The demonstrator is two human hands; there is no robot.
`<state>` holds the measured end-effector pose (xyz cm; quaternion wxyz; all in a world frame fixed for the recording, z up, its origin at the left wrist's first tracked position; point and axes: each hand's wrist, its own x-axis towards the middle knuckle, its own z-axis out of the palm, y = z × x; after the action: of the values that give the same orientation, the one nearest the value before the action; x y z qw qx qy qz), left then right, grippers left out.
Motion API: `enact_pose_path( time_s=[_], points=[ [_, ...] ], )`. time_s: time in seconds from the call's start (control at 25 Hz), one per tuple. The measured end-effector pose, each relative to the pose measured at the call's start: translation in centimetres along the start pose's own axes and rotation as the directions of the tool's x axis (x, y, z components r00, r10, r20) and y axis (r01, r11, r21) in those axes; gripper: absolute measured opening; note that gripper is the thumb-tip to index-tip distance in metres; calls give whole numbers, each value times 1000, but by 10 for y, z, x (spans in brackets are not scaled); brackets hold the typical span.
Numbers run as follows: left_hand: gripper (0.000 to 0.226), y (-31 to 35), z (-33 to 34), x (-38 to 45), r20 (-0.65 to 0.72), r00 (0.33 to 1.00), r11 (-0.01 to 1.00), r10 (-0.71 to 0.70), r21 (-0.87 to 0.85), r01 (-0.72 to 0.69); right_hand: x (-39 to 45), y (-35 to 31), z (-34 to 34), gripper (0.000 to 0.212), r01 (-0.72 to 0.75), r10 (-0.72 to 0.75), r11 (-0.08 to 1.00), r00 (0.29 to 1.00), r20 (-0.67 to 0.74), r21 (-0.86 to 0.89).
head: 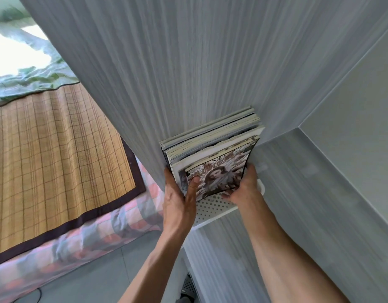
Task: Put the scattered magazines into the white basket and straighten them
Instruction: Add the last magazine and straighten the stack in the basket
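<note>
Magazines (212, 149) stand upright in the basket (212, 207), long axis running away from both hands: left hand (180, 202) and right hand (243, 189) clasp the stack's near side edges, equally near.

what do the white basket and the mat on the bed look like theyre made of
The white basket looks like thin sheet metal or hard plastic with a matt white finish: its front wall is rigid and punched with rows of small round holes. Which of the two is unclear. The mat looks like woven bamboo or straw, tan with a fine grid weave and a dark fabric border.
</note>
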<state>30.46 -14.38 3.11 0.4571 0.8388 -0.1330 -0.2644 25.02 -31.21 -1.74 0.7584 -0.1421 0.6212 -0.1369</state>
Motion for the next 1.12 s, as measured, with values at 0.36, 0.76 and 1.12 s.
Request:
enact_pose_path(
  time_s=[0.36,0.76,1.12],
  points=[
    [81,-1,-2,1,159,985,958,-69,-265,110,2,6,-6,64,48,-34,995,987,155,-87],
    [71,20,6,2,95,962,877,-255,-398,271,-36,-18,0,57,717,-670,568,688,278,-405],
    [66,17,5,0,114,956,883,-270,-366,293,-38,-50,-15,46,702,-529,535,712,461,-471]
  ],
)
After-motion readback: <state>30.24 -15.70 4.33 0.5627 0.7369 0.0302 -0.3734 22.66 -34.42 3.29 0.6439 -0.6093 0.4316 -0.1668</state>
